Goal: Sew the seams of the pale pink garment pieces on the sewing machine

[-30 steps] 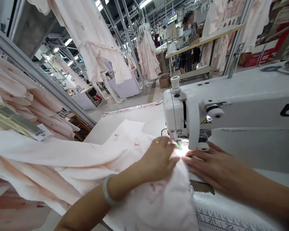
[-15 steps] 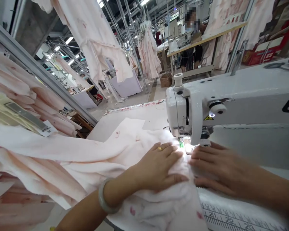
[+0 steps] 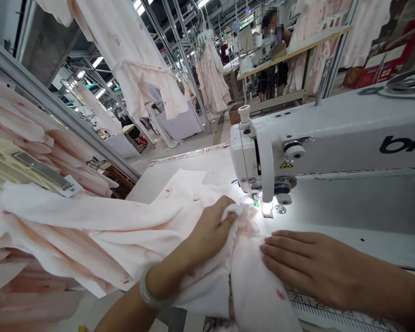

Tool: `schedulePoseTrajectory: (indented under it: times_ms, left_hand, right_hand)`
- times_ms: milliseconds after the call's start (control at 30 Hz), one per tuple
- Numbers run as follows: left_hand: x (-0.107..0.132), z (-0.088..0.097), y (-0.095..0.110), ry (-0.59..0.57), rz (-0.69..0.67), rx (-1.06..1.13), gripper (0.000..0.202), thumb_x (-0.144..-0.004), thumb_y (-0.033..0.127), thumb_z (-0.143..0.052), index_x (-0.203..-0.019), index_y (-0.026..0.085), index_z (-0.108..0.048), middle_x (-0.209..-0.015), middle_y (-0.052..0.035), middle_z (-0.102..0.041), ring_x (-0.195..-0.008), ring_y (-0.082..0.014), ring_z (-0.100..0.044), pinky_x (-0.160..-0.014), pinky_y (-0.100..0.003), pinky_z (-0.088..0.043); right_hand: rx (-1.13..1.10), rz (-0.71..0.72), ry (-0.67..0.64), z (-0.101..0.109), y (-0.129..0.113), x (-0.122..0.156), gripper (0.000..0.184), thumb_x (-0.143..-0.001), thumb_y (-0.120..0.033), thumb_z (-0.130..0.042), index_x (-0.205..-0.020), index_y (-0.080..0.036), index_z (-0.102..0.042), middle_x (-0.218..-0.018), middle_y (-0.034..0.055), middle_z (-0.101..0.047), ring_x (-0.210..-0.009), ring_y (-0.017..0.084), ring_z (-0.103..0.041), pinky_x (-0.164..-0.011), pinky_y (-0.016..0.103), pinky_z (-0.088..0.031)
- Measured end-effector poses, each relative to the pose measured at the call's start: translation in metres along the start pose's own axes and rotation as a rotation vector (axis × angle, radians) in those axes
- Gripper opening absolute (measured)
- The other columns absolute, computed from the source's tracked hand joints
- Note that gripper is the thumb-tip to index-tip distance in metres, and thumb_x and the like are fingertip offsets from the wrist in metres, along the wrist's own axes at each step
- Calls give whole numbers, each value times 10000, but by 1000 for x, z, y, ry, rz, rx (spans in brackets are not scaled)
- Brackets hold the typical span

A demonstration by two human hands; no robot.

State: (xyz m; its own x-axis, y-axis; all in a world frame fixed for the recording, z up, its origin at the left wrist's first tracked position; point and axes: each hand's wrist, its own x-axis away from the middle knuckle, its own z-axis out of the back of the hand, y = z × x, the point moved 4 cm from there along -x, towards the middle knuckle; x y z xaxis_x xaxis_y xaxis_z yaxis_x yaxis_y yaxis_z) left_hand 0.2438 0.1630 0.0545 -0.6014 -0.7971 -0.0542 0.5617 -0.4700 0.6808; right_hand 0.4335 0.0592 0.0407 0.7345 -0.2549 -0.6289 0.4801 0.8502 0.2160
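A pale pink garment (image 3: 152, 203) with small red prints stretches across the machine bed from the left, its right part just in front of the needle. My left hand (image 3: 210, 230), a pale bangle on its wrist, is closed on a gathered fold of the cloth, thumb pressing against the fingers. Flat and with straight fingers, my right hand (image 3: 304, 263) rests at the right edge of the cloth, fingertips touching it. Behind both hands stands the white sewing machine (image 3: 252, 157), its lamp lighting the presser foot (image 3: 256, 199).
A printed ruler strip (image 3: 318, 306) runs along the front of the bed, partly under my right hand. Pink garments (image 3: 27, 124) hang at the left by a metal rail (image 3: 62, 106). Another garment (image 3: 124, 60) hangs ahead. A person (image 3: 273, 50) is at a far table.
My left hand has gone from lying flat to gripping a lifted fold. My right hand has drawn back from the presser foot toward me. The cloth's front part has shifted and bunched.
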Motion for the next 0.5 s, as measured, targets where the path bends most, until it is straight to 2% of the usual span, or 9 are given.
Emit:
schedulePoseTrajectory:
  times_ms: [67,133,233,300,400,500]
  left_hand:
    - [-5,2,5,4,7,53,142,-1085,324,-478,-998,234,-544,-919,-1,-690,-860,-206,-659,-803,-326,-512]
    - [-5,-6,8,-46,-19,26,180,-1096,380,-499,-1008,232,-549,-941,-13,-691,-871,-215,-658,-804,-336,-501]
    - [-2,-25,2,-71,-69,-97,277,-1002,470,-712,-1058,228,-589,-996,-41,-711,-928,-257,-674,-829,-368,-524]
    - [-1,-36,-3,-49,-149,-182,304,-937,404,-797,-1116,225,-630,-1053,-60,-734,-989,-279,-687,-890,-396,-551]
    - [0,-43,-7,5,-344,-278,174,-964,233,-684,-1136,216,-702,-1058,-79,-747,-1004,-265,-702,-948,-410,-563]
    - [1,-43,-5,59,-543,-341,192,-965,176,-609,-1103,198,-741,-1122,-107,-774,-1113,-270,-723,-1033,-424,-553]
  right_hand:
    - [-61,-33,-15,2,3,0,414,-1137,-36,-367,-1117,-165,-760,-1029,84,-820,-902,207,-746,-902,354,-582]
    - [-150,-66,-46,-2,5,3,346,-1130,-45,-421,-1113,-191,-734,-968,72,-792,-834,207,-726,-843,356,-584]
    - [-252,-93,-107,-14,4,11,279,-1103,-41,-474,-1067,-194,-705,-883,60,-736,-761,206,-681,-780,354,-564]
    - [-293,-103,-125,-19,3,14,265,-1079,-39,-485,-1041,-195,-697,-868,64,-721,-746,211,-668,-769,354,-555]
    - [-345,-114,-129,-19,4,14,264,-1052,-53,-486,-1067,-198,-706,-926,90,-748,-790,231,-689,-801,370,-564]
    - [-384,-128,-136,-16,5,12,269,-1033,-71,-482,-1104,-194,-710,-946,101,-753,-826,250,-694,-820,387,-571]
